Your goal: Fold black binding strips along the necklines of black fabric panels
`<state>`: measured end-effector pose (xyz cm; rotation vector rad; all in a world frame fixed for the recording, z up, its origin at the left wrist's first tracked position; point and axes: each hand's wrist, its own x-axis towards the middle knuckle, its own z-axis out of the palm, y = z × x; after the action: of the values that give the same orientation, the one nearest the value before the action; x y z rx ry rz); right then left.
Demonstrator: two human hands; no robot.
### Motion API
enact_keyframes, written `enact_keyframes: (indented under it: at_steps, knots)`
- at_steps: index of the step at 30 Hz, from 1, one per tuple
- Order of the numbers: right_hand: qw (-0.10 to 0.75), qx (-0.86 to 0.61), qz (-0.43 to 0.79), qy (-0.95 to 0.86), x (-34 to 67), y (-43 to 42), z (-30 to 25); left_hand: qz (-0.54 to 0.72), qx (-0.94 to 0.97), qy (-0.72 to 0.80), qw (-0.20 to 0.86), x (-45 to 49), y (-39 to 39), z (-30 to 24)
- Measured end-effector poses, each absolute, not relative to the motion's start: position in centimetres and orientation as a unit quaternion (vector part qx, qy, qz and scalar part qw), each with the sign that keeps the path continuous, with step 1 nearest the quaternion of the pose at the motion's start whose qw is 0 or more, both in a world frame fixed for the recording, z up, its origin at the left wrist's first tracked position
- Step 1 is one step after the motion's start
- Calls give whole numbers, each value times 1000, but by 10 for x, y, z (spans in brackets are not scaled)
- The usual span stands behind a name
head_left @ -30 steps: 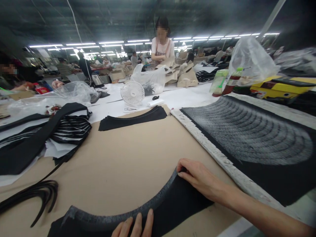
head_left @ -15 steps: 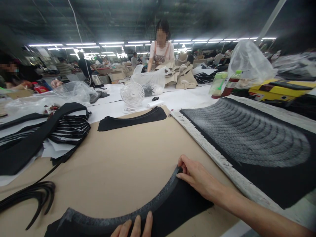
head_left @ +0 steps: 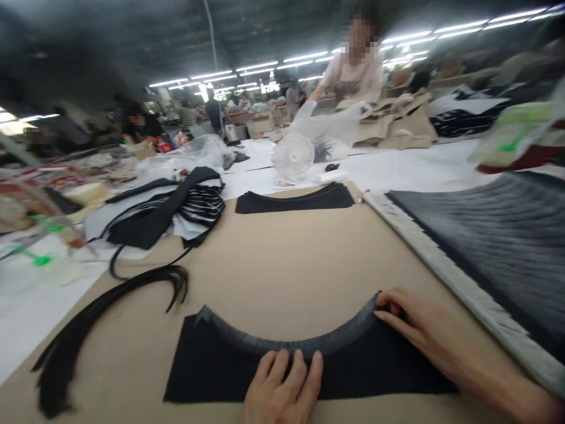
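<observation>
A stack of black curved fabric pieces point(head_left: 220, 365) lies on the brown paper table top point(head_left: 300, 253) right in front of me. Its inner arc edge looks grey and layered. My left hand point(head_left: 282, 388) lies flat on the stack near the middle of the arc, fingers stretched out together. My right hand point(head_left: 419, 330) rests on the stack's right end, fingertips pressing at the top corner of the arc. Neither hand grips anything.
Thin black strips point(head_left: 101, 312) lie at the left. Another black stack point(head_left: 295, 200) sits farther back, black and striped cloth point(head_left: 176, 206) at back left. A large dark stack with fanned edges point(head_left: 498, 235) fills the right. A small white fan point(head_left: 293, 158) stands behind. People work at other tables.
The view has swung left and down, with motion blur. The whole curved stack and more of my left hand now show. Both hands stay on the stack.
</observation>
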<state>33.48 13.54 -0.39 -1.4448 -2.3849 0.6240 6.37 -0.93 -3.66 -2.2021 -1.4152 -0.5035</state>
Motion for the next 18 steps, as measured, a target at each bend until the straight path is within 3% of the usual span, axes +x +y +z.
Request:
enact_keyframes:
  at_steps: [5,10,15,18]
  knots:
    - [227,-367,161,-888,300,120,4,-232,-774,-542,232,67,-9,-32]
    - [170,-173,228,-943,239,77,3,-333,-730,-552,225,69,-16,-37]
    - [168,-167,160,-958,229,69,-18,-351,-751,-555,66,42,-29,-16]
    - [167,-152,101,-969,231,69,-15,-336,-693,-638,1,14,-30,8]
